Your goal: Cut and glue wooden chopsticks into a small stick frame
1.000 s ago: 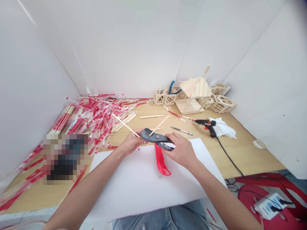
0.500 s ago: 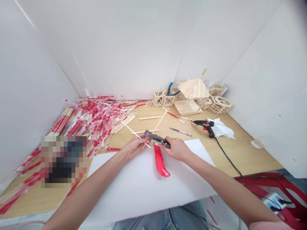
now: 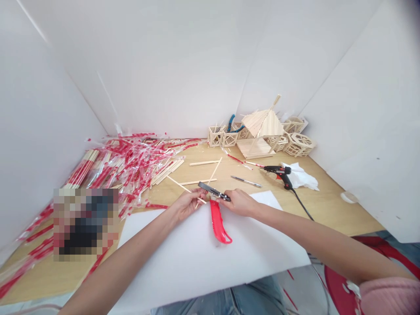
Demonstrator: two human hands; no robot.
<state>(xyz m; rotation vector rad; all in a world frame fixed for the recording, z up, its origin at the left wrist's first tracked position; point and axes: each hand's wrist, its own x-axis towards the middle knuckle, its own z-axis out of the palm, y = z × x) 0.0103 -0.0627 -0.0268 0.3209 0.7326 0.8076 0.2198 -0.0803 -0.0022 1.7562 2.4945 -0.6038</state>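
Observation:
My left hand is closed round thin wooden sticks that cross at its fingertips. My right hand grips the grey upper handle of a cutter, whose red lower handle hangs down over a white sheet. The cutter's jaw sits at the sticks, just right of my left fingers. Both hands hover above the sheet's far edge on the wooden table.
A heap of red-and-clear wrappers with sticks fills the left. Stick-built cubes and a small roofed model stand at the back. A black glue gun with its cord, white tissue, a pen and loose sticks lie nearby.
Both hands and the cutter have moved slightly away from me and lower. The stick in the jaw now stands steeper, and the cutter has tilted so that it looks thinner.

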